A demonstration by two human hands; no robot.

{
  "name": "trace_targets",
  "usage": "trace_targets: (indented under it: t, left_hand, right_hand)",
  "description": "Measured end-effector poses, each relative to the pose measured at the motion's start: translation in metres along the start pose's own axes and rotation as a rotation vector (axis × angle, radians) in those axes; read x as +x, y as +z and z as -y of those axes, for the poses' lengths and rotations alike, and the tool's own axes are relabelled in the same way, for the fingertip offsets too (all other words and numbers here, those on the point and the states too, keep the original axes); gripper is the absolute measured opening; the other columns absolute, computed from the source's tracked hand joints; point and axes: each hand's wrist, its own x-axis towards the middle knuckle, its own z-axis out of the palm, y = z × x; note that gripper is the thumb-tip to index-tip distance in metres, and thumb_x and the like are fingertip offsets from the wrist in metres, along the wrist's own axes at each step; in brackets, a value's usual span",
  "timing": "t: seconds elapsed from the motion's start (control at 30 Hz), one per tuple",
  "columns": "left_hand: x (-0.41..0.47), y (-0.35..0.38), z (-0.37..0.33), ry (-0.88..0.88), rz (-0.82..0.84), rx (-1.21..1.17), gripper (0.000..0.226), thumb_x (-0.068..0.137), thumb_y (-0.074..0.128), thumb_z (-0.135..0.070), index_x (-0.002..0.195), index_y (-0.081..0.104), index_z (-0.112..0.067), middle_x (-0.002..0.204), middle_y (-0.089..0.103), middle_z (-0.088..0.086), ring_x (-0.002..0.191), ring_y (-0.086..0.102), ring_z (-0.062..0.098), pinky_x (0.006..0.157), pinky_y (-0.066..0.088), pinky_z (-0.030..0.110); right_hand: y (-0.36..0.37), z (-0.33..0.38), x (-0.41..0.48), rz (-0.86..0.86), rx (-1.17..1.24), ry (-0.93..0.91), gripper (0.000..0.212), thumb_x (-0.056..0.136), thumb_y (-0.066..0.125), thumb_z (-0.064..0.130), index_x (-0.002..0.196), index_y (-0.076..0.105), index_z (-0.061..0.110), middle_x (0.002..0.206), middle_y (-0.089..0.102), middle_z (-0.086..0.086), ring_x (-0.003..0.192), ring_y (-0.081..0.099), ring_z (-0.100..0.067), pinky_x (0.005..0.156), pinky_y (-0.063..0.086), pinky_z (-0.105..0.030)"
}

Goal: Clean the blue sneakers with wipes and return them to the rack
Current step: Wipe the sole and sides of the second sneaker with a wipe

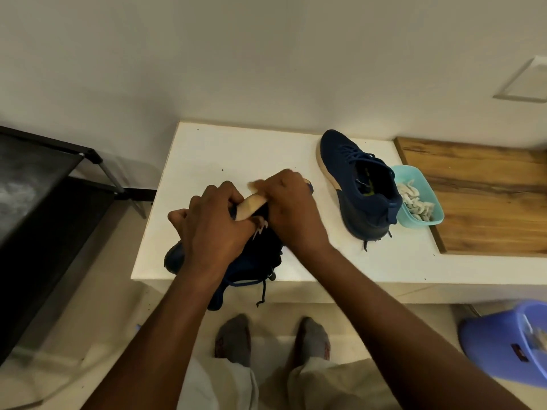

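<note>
We seem to be in a home, perhaps near the entrance. A black shoe rack [44, 184] stands at the left on a pale floor [88, 291]. A low white ledge [225, 149] runs along the plain wall [236, 54], with a purple plastic bin [503, 350] below. The person wears only socks [233, 335].

Light: soft, even indoor | counter [207, 149] brightest | motion blur: right hand [293, 208], purple bucket [503, 344] | edges bowed, wide-angle

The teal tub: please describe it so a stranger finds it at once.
Find the white counter, then the wooden board at its right end. The teal tub sits at the board's left edge, beside the heel of the standing blue sneaker; it alone holds twisted white wipes.
</note>
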Motion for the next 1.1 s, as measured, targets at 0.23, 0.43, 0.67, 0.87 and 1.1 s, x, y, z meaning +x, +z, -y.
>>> trace_targets:
  t: [0.23,0.43,0.67,0.87,1.1]
  left_hand:
    - [-0.001,0.002,0.001,0.008,0.009,0.049,0.039,0.077,0.078,-0.056,0.096,0.055,-0.03,0.098,0.06,-0.009,0.09,0.054,0.016,0.08,0.026,0.038]
    - [0.0,0.002,0.001,0.003,-0.011,-0.006,0.027,0.085,0.072,-0.049,0.096,0.057,-0.03,0.098,0.062,-0.007,0.092,0.057,0.019,0.08,0.025,0.038]
    - [-0.002,0.003,0.0,0.011,0.008,0.055,0.039,0.077,0.078,-0.056,0.095,0.055,-0.03,0.099,0.061,-0.008,0.09,0.051,0.014,0.08,0.023,0.037]
    - [0.003,0.002,0.004,-0.01,0.013,0.014,0.038,0.08,0.076,-0.055,0.097,0.054,-0.03,0.099,0.061,-0.006,0.092,0.055,0.019,0.08,0.027,0.039]
    - [-0.001,0.003,0.001,0.001,0.006,0.041,0.04,0.075,0.078,-0.058,0.092,0.054,-0.032,0.096,0.059,-0.012,0.088,0.052,0.015,0.079,0.023,0.037]
  right_hand:
    - [-0.016,-0.03,-0.004,-0.228,0.216,0.438,0.025,0.095,0.058,0.006,0.109,0.075,0.015,0.1,0.063,-0.001,0.09,0.058,-0.003,0.084,0.052,-0.024]
    - [0.003,0.01,-0.007,-0.027,0.12,0.066,0.028,0.086,0.065,0.0,0.11,0.074,0.009,0.095,0.065,-0.008,0.091,0.055,-0.016,0.08,0.033,-0.006]
    - [-0.018,-0.052,-0.009,-0.21,0.176,0.565,0.025,0.098,0.057,0.007,0.114,0.073,0.015,0.104,0.061,0.0,0.097,0.061,-0.011,0.088,0.05,-0.022]
    - [-0.007,0.004,-0.011,-0.083,0.124,0.167,0.025,0.09,0.063,-0.001,0.11,0.074,0.009,0.096,0.063,-0.008,0.089,0.058,-0.014,0.078,0.044,-0.015]
    - [-0.019,-0.055,-0.002,-0.127,0.12,0.522,0.026,0.098,0.055,0.006,0.116,0.072,0.014,0.108,0.059,-0.005,0.1,0.06,-0.016,0.087,0.047,-0.019]
